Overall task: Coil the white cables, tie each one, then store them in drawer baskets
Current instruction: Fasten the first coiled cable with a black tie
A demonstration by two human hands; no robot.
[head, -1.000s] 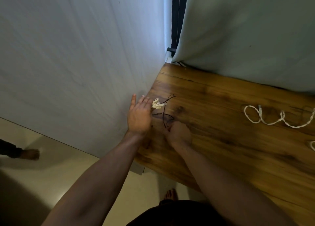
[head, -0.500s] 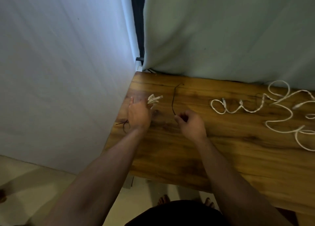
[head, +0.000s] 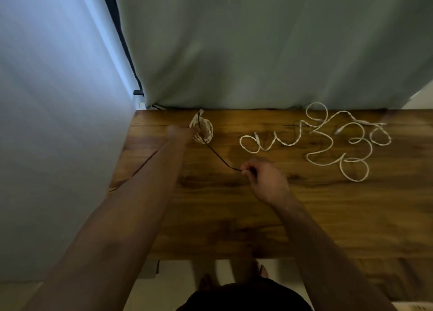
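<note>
- My left hand [head: 181, 132] touches the coiled white cable [head: 207, 130] at the table's [head: 234, 217] far-left corner; blur hides its grip.
- My right hand [head: 264, 179] pinches the dark tie [head: 218, 157], stretched diagonally from that cable back toward me.
- A loose white cable [head: 328, 142] lies farther right.

Wooden table [head: 234, 217]; grey-green curtain [head: 257, 41] behind; pale wall [head: 46, 123] left; light floor [head: 18, 292] below; dim light.
</note>
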